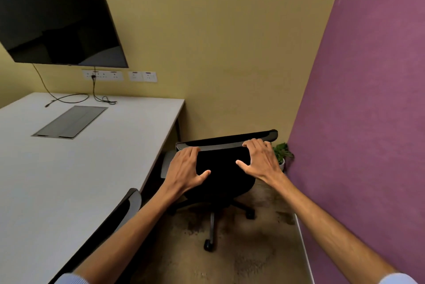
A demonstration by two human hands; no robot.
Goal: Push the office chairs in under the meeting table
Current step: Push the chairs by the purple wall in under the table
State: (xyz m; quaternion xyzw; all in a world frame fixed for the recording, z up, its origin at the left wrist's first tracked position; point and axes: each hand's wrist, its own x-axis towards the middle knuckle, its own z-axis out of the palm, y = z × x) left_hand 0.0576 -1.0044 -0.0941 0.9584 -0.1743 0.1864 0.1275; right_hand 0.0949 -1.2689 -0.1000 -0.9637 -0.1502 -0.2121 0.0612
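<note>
A black office chair (224, 182) with a grey top rail stands on the carpet, off the far right corner of the white meeting table (76, 168). Its back faces me. My left hand (186, 168) rests on the left end of the backrest top, fingers curled over the rail and thumb spread. My right hand (259, 159) holds the right end of the same rail in the same way. A second chair's backrest (128, 205) stands close against the table's near right edge, partly hidden by my left forearm.
A purple wall (368, 122) runs close along the right. A small potted plant (284, 152) sits in the corner behind the chair. A dark screen (57, 19) hangs on the yellow wall, with cables (76, 97) and a grey cable hatch (71, 121) on the table.
</note>
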